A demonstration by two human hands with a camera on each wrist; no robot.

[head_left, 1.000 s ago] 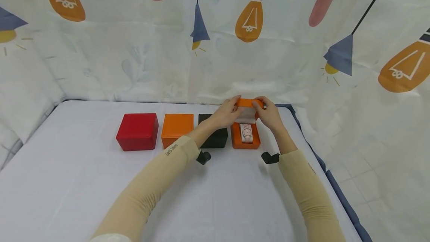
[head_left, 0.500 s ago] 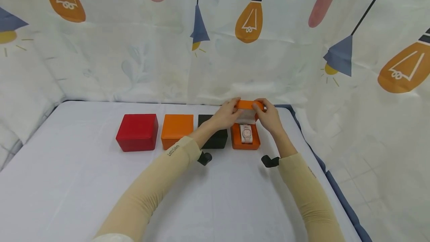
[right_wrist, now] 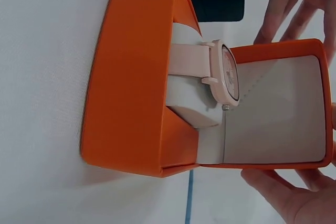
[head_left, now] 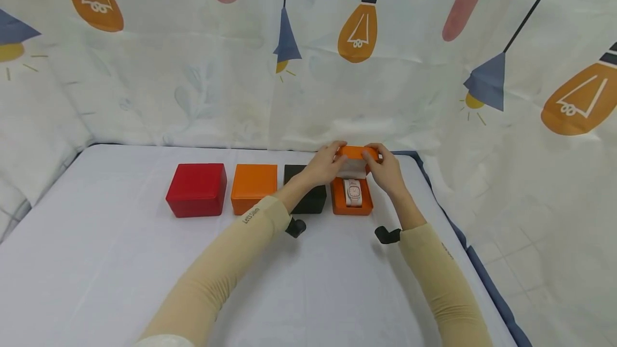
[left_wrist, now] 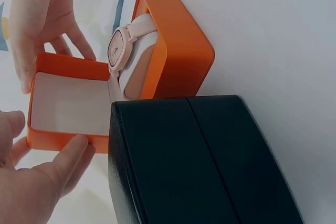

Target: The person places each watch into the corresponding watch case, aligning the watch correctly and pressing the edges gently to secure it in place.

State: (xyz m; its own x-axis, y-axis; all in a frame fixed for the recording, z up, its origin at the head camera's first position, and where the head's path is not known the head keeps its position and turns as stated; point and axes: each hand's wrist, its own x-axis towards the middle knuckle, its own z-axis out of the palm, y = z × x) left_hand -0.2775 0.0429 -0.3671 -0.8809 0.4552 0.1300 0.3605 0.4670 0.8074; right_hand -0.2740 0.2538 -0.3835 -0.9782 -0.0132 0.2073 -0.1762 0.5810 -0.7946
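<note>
An orange watch box (head_left: 353, 210) stands at the back right of the table with its hinged lid (head_left: 358, 151) raised. Inside sits a pale pink wristwatch (head_left: 353, 193) on a white cushion, its round dial showing in the left wrist view. My left hand (head_left: 324, 166) holds the lid's left side, fingers along its edge. On the opposite side my right hand (head_left: 387, 171) grips the lid, thumb at the front rim. Both wrist views show the lid's white lining (right_wrist: 278, 111) between the two hands. Some fingertips are hidden behind the lid.
Left of the watch box stand a dark green box (head_left: 308, 201), partly behind my left forearm, another orange box (head_left: 254, 182) and a red box (head_left: 196, 189), all shut. A white table (head_left: 120, 261) spreads in front, with a patterned curtain (head_left: 308, 100) behind.
The raised lid has tipped slightly lower in the head view, and both hands have moved with it. The other boxes stay in place.
</note>
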